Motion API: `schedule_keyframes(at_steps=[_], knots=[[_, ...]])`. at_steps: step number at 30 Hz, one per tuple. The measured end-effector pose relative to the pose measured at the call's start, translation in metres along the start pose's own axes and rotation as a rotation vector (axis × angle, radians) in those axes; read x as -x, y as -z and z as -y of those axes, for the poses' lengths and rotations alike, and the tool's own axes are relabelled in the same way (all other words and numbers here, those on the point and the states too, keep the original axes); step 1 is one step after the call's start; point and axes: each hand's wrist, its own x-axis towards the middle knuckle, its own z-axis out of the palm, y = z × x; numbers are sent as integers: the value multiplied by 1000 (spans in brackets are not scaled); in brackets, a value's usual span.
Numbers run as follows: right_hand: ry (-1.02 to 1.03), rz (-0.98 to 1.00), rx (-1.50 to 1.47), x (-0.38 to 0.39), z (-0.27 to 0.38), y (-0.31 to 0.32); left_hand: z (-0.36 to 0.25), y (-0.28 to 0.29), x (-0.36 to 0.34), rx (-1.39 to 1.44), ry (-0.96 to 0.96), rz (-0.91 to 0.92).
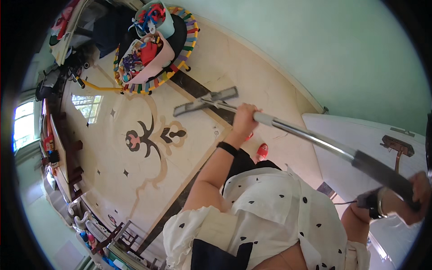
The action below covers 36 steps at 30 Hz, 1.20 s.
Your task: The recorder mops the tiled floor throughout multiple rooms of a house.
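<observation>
A flat grey mop head lies on the patterned marble floor, crossing a dark border stripe. Its silver telescopic pole runs diagonally down to the right. My left hand is closed around the upper part of the pole near the mop head, with a black band on that wrist. At the far right, my right hand grips the dark foam handle; its wrist wears a watch and has a black cord beside it. My feet in red slippers show beyond my body.
A round trampoline with coloured edging holds pink and pale blue toy bins at upper middle. A green wall and white door are at right; wooden furniture and a window line the left.
</observation>
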Motion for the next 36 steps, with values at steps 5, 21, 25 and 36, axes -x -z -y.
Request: schedule_keyframes(at_steps=[5, 21, 25, 36], knots=[[-348, 552, 332, 47, -28, 35, 100, 30, -26, -163, 124, -98], [-222, 308, 504, 56, -16, -16, 55, 3, 23, -14, 73, 85], [-224, 366, 360, 45, -7, -19, 39, 16, 25, 99, 71, 164], [-692, 684, -85, 127, -100, -39, 156, 147, 9, -281, 258, -105]])
